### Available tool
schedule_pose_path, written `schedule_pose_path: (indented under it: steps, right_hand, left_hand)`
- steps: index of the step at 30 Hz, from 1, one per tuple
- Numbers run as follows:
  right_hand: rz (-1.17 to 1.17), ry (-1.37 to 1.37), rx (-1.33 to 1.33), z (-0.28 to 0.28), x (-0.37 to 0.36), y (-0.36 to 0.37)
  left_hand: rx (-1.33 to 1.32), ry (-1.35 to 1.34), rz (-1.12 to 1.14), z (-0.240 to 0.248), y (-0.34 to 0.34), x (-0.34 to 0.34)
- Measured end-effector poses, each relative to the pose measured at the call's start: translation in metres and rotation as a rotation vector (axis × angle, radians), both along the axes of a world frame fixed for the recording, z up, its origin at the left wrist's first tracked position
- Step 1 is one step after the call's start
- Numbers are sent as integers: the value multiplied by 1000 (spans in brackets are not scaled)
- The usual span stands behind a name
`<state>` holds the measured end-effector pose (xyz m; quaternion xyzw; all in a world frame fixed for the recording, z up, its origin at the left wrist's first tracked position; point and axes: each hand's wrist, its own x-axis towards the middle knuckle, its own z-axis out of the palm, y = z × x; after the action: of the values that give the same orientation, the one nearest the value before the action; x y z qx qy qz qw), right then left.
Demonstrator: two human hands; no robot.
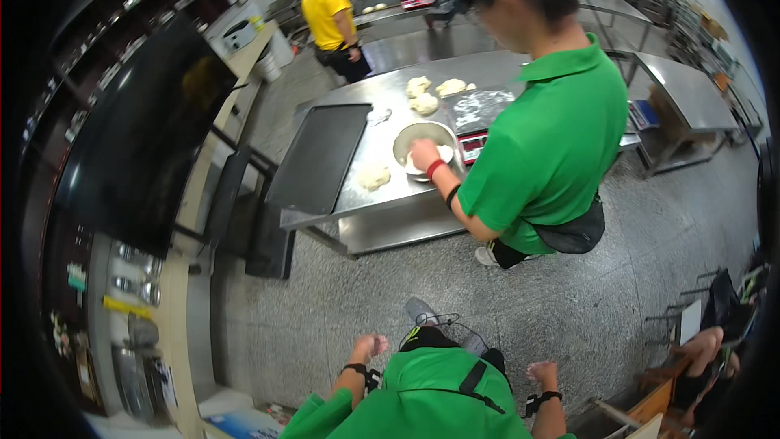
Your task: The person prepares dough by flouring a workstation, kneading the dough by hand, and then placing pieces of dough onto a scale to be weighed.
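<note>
My left hand [371, 347] hangs beside my body with its fingers curled in and nothing visible in it. On the other side, my right hand [543, 372] is also loosely closed, and no object shows in it. Both are over the floor, apart from the steel table [388, 210] ahead. At that table a co-worker in a green shirt [552, 106] reaches one hand into a metal bowl [401, 145] with white contents. Dough pieces [423, 103] lie behind the bowl, and another dough lump [374, 176] sits to its left.
A black baking tray [318, 158] covers the table's left end. Beside the bowl stands a red scale [473, 148] with a floured dark top. A large black screen [138, 138] is at left. Farther back is a person in yellow [329, 16]; stools [691, 313] stand at right.
</note>
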<state>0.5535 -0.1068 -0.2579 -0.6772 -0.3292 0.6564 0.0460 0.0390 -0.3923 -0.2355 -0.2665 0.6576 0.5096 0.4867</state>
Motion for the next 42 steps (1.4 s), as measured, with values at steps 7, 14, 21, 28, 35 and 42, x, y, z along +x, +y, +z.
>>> schedule_pose_path:
  steps: [7,14,21,28,35,42]
  right_hand:
    - [3,68,0,-2,-20,4]
    - [179,102,26,-6,-61,18]
    - [331,-109,65,17,-120,7]
    - [272,-42,57,38,-217,-22]
    - [592,-168,230,34,-327,-33]
    - [880,-320,326,46,-399,-22]
  left_hand:
    - [-49,134,60,43,-27,21]
    - [-183,111,132,52,-82,20]
    - [-157,94,157,17,-113,-20]
    - [117,140,273,-5,-146,-102]
    - [72,36,550,-37,-241,-122]
    - [119,-123,759,-67,-308,-90]
